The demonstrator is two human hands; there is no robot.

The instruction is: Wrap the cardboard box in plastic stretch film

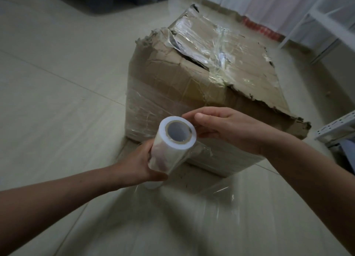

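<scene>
In the head view, the left hand (141,160) gripped the roll of stretch film (172,146) from underneath. Its fingers were curled round the lower half of the roll and showed faintly through the clear layers. The roll stood tilted, with its open cardboard core turned up toward the camera. The right hand (228,129) met the roll at its upper end: the forefinger lay along the far rim, the thumb was stretched out above it, and the lower fingers curled against the roll's side, so this hand pinched the top of the roll lightly.

Just beyond both hands, almost touching the right hand's knuckles, stood the cardboard box (194,82) on the tiled floor (57,67). Its top flaps were torn and ragged, with crumpled clear film or tape shining across them. Bands of film already ran round the lower side that faced the hands.

Below the left hand, a loose sheet of film (172,213) spread from the roll toward the camera, blurred and glossy over the floor.

Far past the right hand a white metal rack (326,23) stood, and a perforated metal bar (338,129) lay to that hand's outer side. Far beyond the left hand sat a dark bin (107,0).
</scene>
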